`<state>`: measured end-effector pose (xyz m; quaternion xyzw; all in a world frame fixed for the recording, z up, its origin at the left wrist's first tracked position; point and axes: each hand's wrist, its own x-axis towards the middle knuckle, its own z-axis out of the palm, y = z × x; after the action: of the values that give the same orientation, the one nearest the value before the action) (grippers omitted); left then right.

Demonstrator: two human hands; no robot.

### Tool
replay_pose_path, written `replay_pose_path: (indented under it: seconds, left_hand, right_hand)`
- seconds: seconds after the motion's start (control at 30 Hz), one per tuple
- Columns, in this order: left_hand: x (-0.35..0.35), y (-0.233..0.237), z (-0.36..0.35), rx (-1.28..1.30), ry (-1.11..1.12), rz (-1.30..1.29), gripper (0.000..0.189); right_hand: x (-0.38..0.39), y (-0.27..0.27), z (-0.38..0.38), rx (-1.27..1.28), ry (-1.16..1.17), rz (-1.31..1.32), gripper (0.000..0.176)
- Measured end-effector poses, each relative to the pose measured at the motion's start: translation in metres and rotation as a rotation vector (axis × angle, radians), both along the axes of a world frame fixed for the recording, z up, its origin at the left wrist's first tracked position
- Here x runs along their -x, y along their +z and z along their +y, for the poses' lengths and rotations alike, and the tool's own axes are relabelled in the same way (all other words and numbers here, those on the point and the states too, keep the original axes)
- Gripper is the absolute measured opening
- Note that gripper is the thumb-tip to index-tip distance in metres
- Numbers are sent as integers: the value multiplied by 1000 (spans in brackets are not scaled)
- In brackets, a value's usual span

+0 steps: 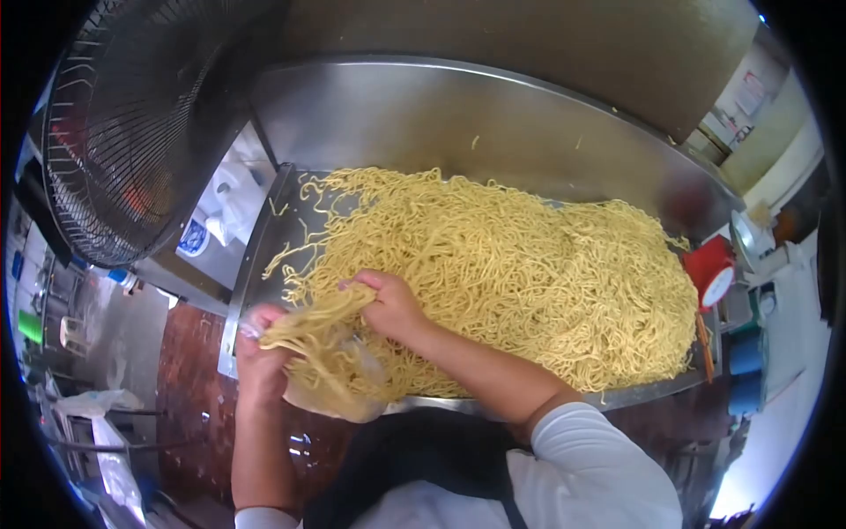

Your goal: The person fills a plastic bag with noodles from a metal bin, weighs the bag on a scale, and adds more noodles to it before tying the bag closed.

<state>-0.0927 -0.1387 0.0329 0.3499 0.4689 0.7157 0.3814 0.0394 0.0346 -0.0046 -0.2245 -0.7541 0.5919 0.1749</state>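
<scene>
A big heap of yellow noodles (529,273) covers a steel table (291,203). My right hand (388,304) grips a bunch of noodles (322,322) at the heap's near left edge, the strands drooping to the left. My left hand (260,353) holds a clear plastic bag (339,388) at the table's front left corner. The strands hang into the bag's mouth, and the bag bulges with noodles below the table edge.
A black fan (132,123) stands at the upper left beside a white machine (225,212). A steel backsplash (458,123) rises behind the heap. A red scale (712,269) and chopsticks (705,348) sit at the table's right end. Tiled floor lies below left.
</scene>
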Motion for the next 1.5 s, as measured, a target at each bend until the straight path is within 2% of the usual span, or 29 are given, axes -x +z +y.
replay_pose_path:
  seconds: [0.07, 0.1, 0.17, 0.2, 0.23, 0.3, 0.37, 0.4, 0.47, 0.5, 0.53, 0.57, 0.6, 0.67, 0.7, 0.77, 0.83, 0.93, 1.0, 1.03, 1.1, 1.13, 1.2, 1.23, 1.27, 1.3, 1.37, 1.43, 1.5]
  left_hand:
    - [-10, 22, 6, 131, 137, -51, 57]
    - [-9, 5, 3, 133, 138, -57, 57]
    - [3, -69, -4, 280, 89, 663, 65]
    - [15, -107, -3, 325, -24, 634, 63]
    - [10, -93, -4, 329, -17, 633, 63]
    - [-8, -40, -1, 361, 28, 367, 61]
    - [-3, -21, -5, 277, 24, 303, 48]
    - [7, -16, -11, 268, 11, 215, 42]
    - [24, -3, -20, 299, 92, 170, 33]
    - [28, 13, -29, 334, 84, 225, 34]
    - [33, 29, -35, 490, 33, 449, 34]
    - [39, 39, -40, 649, -25, 669, 33]
    - [47, 35, -45, 664, -14, 661, 33]
    - [60, 22, -59, 991, -266, 1245, 30]
    - [58, 25, -60, 1011, -255, 1231, 30]
    - [49, 32, -58, 1385, -323, 1396, 28]
    - [57, 16, -74, 1342, -179, 1413, 23]
    - [57, 24, -80, 1400, -91, 1312, 31]
    - [55, 29, -90, 1081, 36, 1128, 44]
    - [54, 29, -95, 1090, 42, 1119, 44]
    - [53, 31, -103, 719, 112, 994, 54]
    - [51, 33, -107, 725, 119, 993, 54]
    - [43, 37, -110, 669, 208, 504, 47]
    - [36, 39, -109, 667, 211, 504, 47]
    - [29, 42, -107, 523, 243, 247, 51]
    - [23, 47, -103, 372, 272, -7, 56]
    - [5, 73, -92, 197, 203, 12, 64]
    - [-9, 96, -76, 25, 135, 21, 72]
    - [-12, 111, -57, -243, 133, -49, 71]
  right_hand:
    - [11, 23, -25, 160, -136, 301, 14]
    - [15, 32, -35, 162, -135, 295, 14]
    - [26, 50, -53, -86, 87, 365, 11]
    - [28, 59, -57, -84, 97, 367, 11]
    - [28, 68, -58, -40, 157, 428, 13]
    - [28, 74, -50, 6, 223, 487, 16]
    - [28, 67, -34, -152, 175, 499, 26]
    - [30, 33, -24, 45, 411, 298, 38]
    - [10, 6, -17, 9, 479, -109, 36]
    - [-4, 6, -8, -372, 504, -243, 32]
    - [-20, 7, 4, -757, 519, -373, 28]
    - [-31, -1, 19, -689, 446, -360, 21]
    - [-40, -9, 35, -619, 375, -349, 16]
    - [-59, 2, 59, -760, 295, -463, 14]
    - [-68, 5, 69, -783, 237, -448, 12]
    - [-80, 16, 78, -805, 193, -423, 11]
    - [-85, 33, 78, -804, 150, -578, 7]
    - [-77, 38, 61, -772, 268, -527, 7]
    - [-61, 27, 46, -713, 300, -405, 9]
    - [-50, 23, 36, -647, 327, -284, 11]
    - [-31, 15, 9, -678, 353, -320, 22]
    - [-24, 0, -9, -640, 290, -227, 26]
    - [-15, -30, -35, -606, 228, -133, 30]
    - [-12, -47, -44, -623, 272, -225, 36]
    - [-7, -54, -50, -640, 315, -317, 42]
    - [2, -45, -50, -646, 315, -315, 42]
    - [23, -5, -48, -583, 504, -528, 47]
    - [41, 40, -73, -513, 473, -161, 40]
    - [59, 68, -117, -185, 365, 86, 21]
